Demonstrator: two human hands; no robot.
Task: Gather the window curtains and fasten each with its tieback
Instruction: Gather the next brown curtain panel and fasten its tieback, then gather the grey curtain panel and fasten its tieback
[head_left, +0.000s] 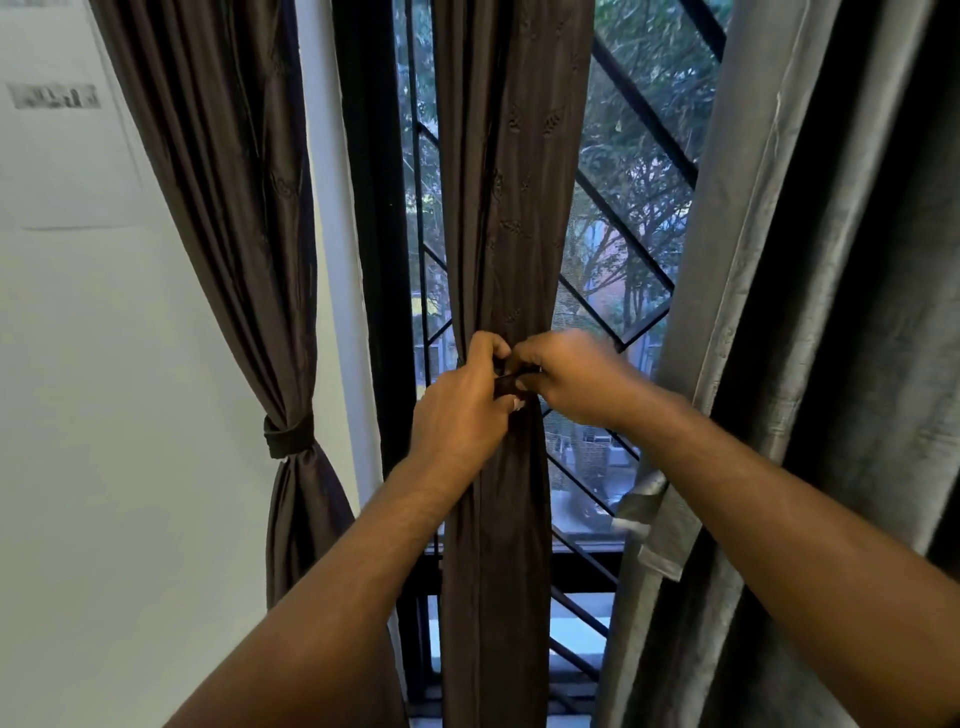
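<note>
Two bare forearms reached up from the bottom edge toward the middle curtain (498, 208), a dark brown panel gathered into a narrow column at the centre. The left hand (460, 415) and right hand (571, 379) met in front of the middle curtain at its narrowest point, fingers curled, both pinching a dark tieback (506, 382) held across the fabric. Only a short strip of that band showed between the knuckles. Whether its ends were joined could not be told.

Left of the middle curtain hung a matching brown curtain (239, 208), cinched by a knotted band (288, 439). Right of the middle curtain hung a grey curtain (779, 312) in loose folds, with a grey strap (644, 514) dangling at its inner edge.

Further left of the middle curtain was a pale wall (104, 415) bearing a white sheet (67, 156) whose print was too blurred to read. Behind the middle curtain stood a black window frame (374, 208) and a diagonal metal grille (634, 244). Beyond these, trees (644, 104) and a reddish building showed dimly. The tops and hems of all three curtains were cut off.
</note>
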